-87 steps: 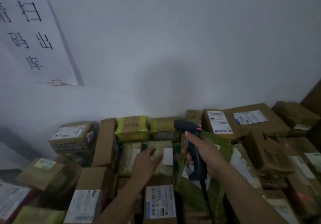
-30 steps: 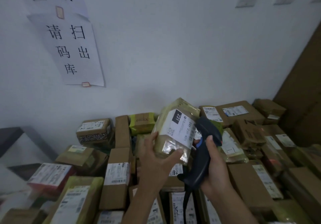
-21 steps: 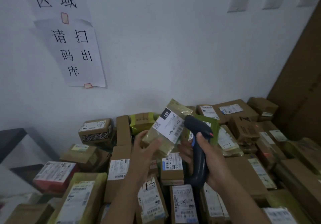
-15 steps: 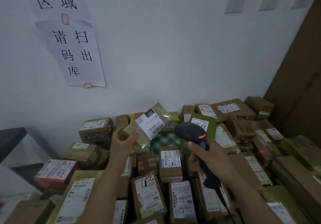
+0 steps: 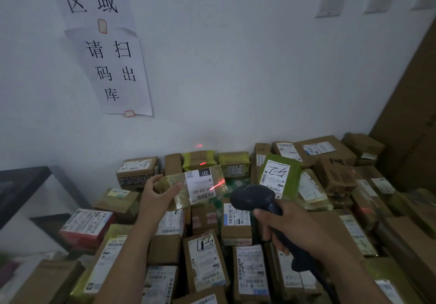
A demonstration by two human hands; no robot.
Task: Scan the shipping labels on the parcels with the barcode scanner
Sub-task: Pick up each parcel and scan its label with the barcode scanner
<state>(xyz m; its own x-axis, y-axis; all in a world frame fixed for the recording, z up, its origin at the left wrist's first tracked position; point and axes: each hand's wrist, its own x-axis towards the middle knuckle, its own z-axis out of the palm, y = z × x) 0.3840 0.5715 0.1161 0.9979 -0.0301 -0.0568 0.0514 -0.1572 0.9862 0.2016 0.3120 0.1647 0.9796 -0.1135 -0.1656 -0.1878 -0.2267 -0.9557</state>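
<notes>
Left hand [image 5: 155,197]: fingers and thumb curled round the left end of the parcel [image 5: 174,185], holding it up clear of the pile [image 5: 205,261]. The parcel lies roughly level and is wrapped in glossy yellowish film. Its white label [image 5: 200,187] faces the camera, with "231" on a black tab at the far edge. A red scan line [image 5: 218,183] falls across the label's right edge.

Right hand [image 5: 290,225]: right of the parcel and nearer the camera, closed round the grip of the dark scanner [image 5: 253,196]. Cannot tell whether a finger is on the trigger. The scanner head points at the parcel's right end, near it, not touching.

Pile: brown boxes and taped packs under and all round the parcel, most with labels up.

Green pack [image 5: 280,178]: right of the parcel, past the scanner head, leaning, with pen marks on its label.

Wall [image 5: 236,67]: behind the parcel, with a small red glow [image 5: 199,145] just above it.

Sign [image 5: 113,70]: paper with black characters, high and left of the parcel.

Dark table [image 5: 21,181]: well left of the parcel.

Brown board [image 5: 412,114]: far right.
</notes>
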